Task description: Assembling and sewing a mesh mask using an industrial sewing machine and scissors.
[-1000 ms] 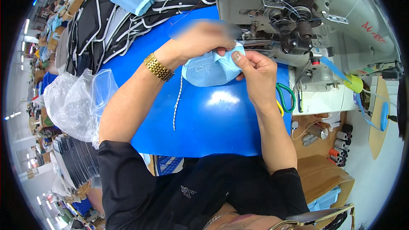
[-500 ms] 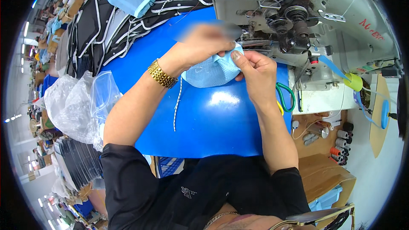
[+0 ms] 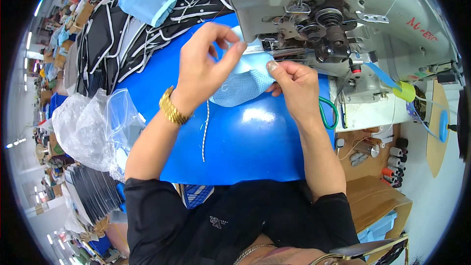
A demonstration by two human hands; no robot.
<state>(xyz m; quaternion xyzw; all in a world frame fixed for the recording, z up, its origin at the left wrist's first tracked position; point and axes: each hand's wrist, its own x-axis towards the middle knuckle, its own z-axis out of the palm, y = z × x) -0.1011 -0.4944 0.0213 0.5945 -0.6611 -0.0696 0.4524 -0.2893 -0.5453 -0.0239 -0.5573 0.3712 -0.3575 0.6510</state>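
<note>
A light blue mesh cloth piece (image 3: pixel 238 89) lies at the sewing machine (image 3: pixel 257 7), its far edge reaching beneath the machine's metal parts. A whitish band shows along that edge. My right hand (image 3: pixel 298 86) pinches the cloth's right side between thumb and fingers. Just left of the cloth, my left hand (image 3: pixel 203 64) is raised with its thumb and curled fingers apart, and nothing shows between them. From the cloth's left side a black-and-white cord (image 3: pixel 205 132) trails over the blue tabletop (image 3: pixel 245 152).
Black pieces with white trim (image 3: pixel 103 39) are heaped at the far left, with more light blue mesh (image 3: pixel 147 7) on top. Clear plastic bags (image 3: pixel 78 122) bulge at the left edge. Green-handled scissors (image 3: pixel 335 115) lie beside my right forearm. Thread spools (image 3: pixel 395 159) and a cardboard box (image 3: pixel 378 201) are lower right.
My left hand has drawn back leftward from the cloth and its fingers have come apart. The right hand keeps its pinch. More of the cloth's whitish band now shows near the machine.
</note>
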